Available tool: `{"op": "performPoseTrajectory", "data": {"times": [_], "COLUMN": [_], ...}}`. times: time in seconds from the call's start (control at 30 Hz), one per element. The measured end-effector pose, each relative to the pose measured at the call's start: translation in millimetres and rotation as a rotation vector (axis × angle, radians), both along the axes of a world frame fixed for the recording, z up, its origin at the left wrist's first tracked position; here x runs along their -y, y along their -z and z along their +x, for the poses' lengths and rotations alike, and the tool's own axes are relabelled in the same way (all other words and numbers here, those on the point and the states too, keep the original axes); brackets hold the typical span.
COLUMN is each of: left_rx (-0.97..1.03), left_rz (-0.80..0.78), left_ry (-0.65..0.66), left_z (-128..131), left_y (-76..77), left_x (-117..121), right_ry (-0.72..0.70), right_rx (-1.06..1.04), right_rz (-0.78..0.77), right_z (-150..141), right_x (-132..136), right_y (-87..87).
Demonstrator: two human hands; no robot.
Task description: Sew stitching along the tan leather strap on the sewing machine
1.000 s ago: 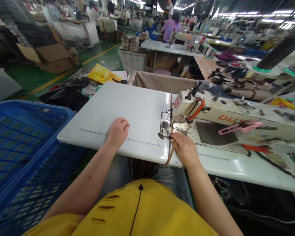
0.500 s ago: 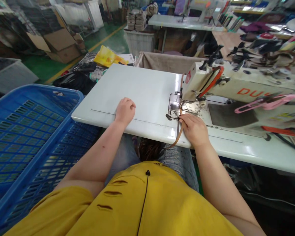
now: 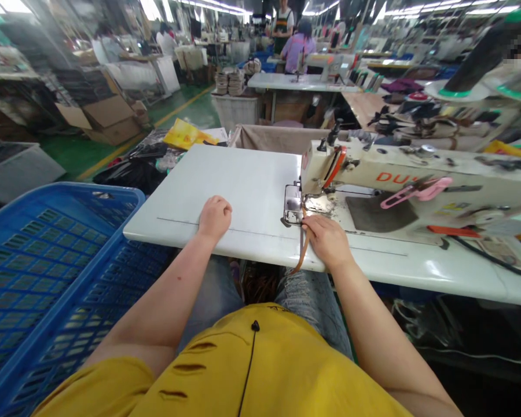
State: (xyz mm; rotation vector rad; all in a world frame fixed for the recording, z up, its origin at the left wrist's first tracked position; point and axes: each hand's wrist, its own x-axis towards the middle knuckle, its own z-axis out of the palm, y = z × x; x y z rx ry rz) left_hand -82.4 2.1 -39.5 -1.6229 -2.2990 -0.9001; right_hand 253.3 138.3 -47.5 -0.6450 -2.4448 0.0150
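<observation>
A cream sewing machine [image 3: 373, 165] stands on a white table [image 3: 243, 179]. A thin brown strap [image 3: 303, 252] runs under the machine's presser foot [image 3: 293, 208] and hangs over the table's near edge. My right hand [image 3: 327, 240] lies on the table just in front of the foot, fingers pinched on the strap. My left hand [image 3: 215, 217] rests on the bare tabletop to the left, fingers curled under into a loose fist with nothing in it.
A large blue plastic crate [image 3: 39, 272] stands at my left. Pink scissors [image 3: 417, 191] and an orange tool [image 3: 454, 230] lie on the machine bed. A beige cloth bin [image 3: 273, 139] sits behind the table. Other workers and sewing tables [image 3: 299, 81] are farther back.
The camera tilted down and then back up. Both hands have kept their places; the right hand still holds the strap at the presser foot.
</observation>
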Motion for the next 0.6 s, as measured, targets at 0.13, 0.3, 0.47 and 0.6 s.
{"op": "performPoseTrajectory", "data": {"times": [0.13, 0.3, 0.47, 0.6], "left_rx": [-0.026, -0.039, -0.039, -0.043], "left_rz": [0.011, 0.016, 0.022, 0.039], "left_ry": [0.015, 0.025, 0.042, 0.067], "left_z": [0.2, -1.5, -3.7, -3.9], "left_y": [0.7, 3.0, 6.5, 7.8], "left_x": [0.7, 1.1, 1.1, 1.3], "right_ry": [0.013, 0.032, 0.033, 0.030], "right_rx": [0.008, -0.002, -0.017, -0.029], "right_rz": [0.010, 0.018, 0.006, -0.003], "right_z": [1.2, 2.2, 2.0, 2.2], "right_x": [-0.1, 0.6, 0.1, -0.2], "right_y": [0.4, 2.6, 5.0, 4.5]}}
